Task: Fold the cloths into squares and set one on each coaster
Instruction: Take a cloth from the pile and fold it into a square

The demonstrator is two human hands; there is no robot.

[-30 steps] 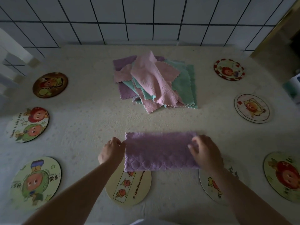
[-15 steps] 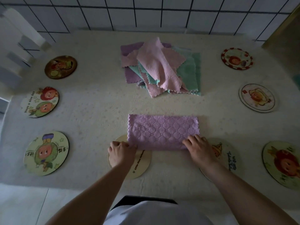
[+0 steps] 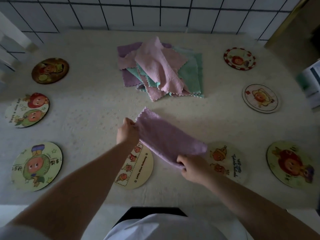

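Lifted off the counter (image 3: 86,118) since half a second ago: folded purple cloth (image 3: 166,137), formerly flat between both hands, now slanted in the air above the two near coasters (image 3: 138,168). Left hand (image 3: 127,132) pinching the far scalloped end, right hand (image 3: 192,168) clenched on the near end. Loose pile of pink, teal and purple cloths (image 3: 161,68) unchanged at centre back; round coasters along both sides.

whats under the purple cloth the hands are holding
Under the purple cloth held by the left hand and right hand, two coasters show partly: the strip-picture coaster and the orange-figure coaster. Their covered edges are hidden.
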